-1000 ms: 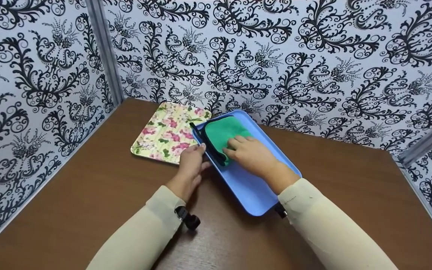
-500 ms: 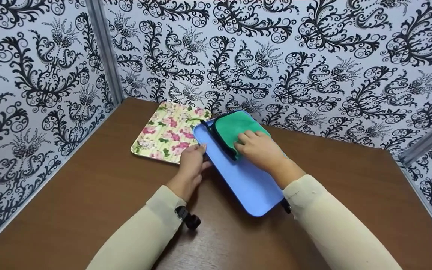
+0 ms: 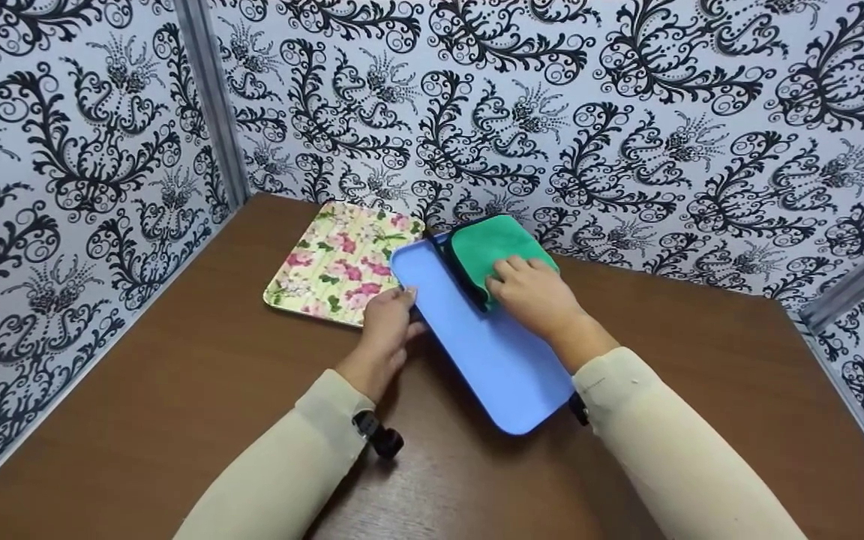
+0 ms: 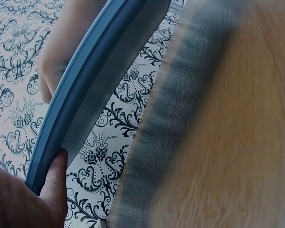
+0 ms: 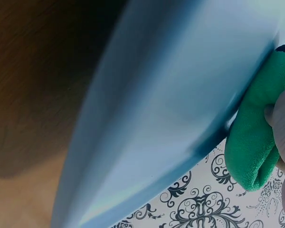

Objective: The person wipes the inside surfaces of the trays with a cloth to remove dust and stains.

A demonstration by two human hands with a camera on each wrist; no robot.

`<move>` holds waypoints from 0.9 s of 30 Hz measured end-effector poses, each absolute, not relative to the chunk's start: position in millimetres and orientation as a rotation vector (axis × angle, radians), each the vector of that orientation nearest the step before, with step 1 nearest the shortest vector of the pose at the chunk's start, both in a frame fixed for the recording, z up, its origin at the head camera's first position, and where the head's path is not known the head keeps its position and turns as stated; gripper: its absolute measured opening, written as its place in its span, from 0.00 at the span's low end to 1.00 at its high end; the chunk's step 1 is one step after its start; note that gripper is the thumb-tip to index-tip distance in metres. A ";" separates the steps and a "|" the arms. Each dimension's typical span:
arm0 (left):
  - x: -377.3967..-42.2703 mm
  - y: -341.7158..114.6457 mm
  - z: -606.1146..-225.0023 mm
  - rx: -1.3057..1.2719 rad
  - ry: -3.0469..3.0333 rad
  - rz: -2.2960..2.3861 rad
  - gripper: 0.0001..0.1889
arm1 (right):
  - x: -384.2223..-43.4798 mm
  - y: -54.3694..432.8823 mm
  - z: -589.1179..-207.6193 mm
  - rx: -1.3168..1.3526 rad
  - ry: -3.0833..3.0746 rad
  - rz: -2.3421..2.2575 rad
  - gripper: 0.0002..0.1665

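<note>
My left hand (image 3: 385, 330) grips the left rim of a blue rectangular tray (image 3: 507, 375), thumb at the edge. The tray is held tilted above the table; in the left wrist view its underside (image 4: 92, 90) shows. My right hand (image 3: 533, 296) grips a folded green cloth (image 3: 488, 247) with black edging, pressed on the tray's far end. That cloth covers the tray's far right corner and hides it. Seen from the right wrist, the cloth (image 5: 254, 133) bunches between thumb and fingers over the tray's rim. Most of the fingers there are out of frame.
A floral tray (image 3: 338, 262), cream with pink flowers, lies at the back left of the brown table (image 3: 177, 390), close behind the left hand. Patterned wall panels (image 3: 522, 112) stand along the back and sides.
My right hand has moved the green cloth rightward across the tray, from its far left edge toward the far right corner, baring the left part. My left hand keeps its hold on the rim.
</note>
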State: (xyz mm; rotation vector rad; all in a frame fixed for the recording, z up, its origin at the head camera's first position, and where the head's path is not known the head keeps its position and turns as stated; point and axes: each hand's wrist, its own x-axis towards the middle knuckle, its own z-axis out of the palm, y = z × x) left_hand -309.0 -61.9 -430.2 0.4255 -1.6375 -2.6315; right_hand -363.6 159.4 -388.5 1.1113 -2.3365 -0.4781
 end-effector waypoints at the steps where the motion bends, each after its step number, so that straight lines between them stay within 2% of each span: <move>1: -309.0 -62.0 -430.4 0.421 -1.640 -2.630 0.15 | -363.8 159.5 -388.4 1.104 -2.338 -0.485 0.08; 27: -307.4 -62.2 -428.4 0.411 -1.677 -2.622 0.15 | -368.5 161.5 -377.9 0.800 -2.743 -0.243 0.08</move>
